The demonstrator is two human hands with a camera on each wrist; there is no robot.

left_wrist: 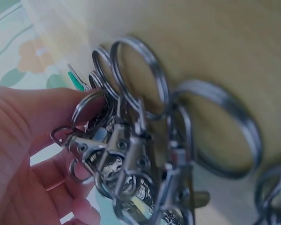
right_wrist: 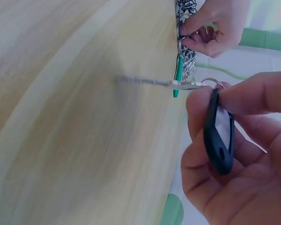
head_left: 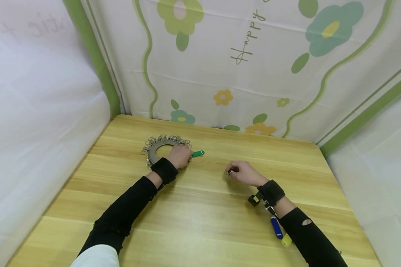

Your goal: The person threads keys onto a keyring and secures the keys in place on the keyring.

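Observation:
A grey ring-shaped holder (head_left: 153, 147) hung with several metal key rings and clasps (left_wrist: 131, 154) lies on the wooden table (head_left: 200, 222). My left hand (head_left: 180, 155) rests at its right rim and pinches a ring and clasp there (left_wrist: 91, 117). A green tag (head_left: 198, 153) lies just right of that hand, also seen as the green tag (right_wrist: 179, 75). My right hand (head_left: 242, 172) sits to the right on the table and pinches a black key tag (right_wrist: 219, 136) with a small split ring (right_wrist: 211, 82) at its top.
Fabric walls with flower prints (head_left: 254, 66) close the table at the back and both sides. On my right forearm hang a blue tag (head_left: 276, 227) and a yellow tag (head_left: 286, 240). Bare tabletop stretches between the hands and toward the front edge.

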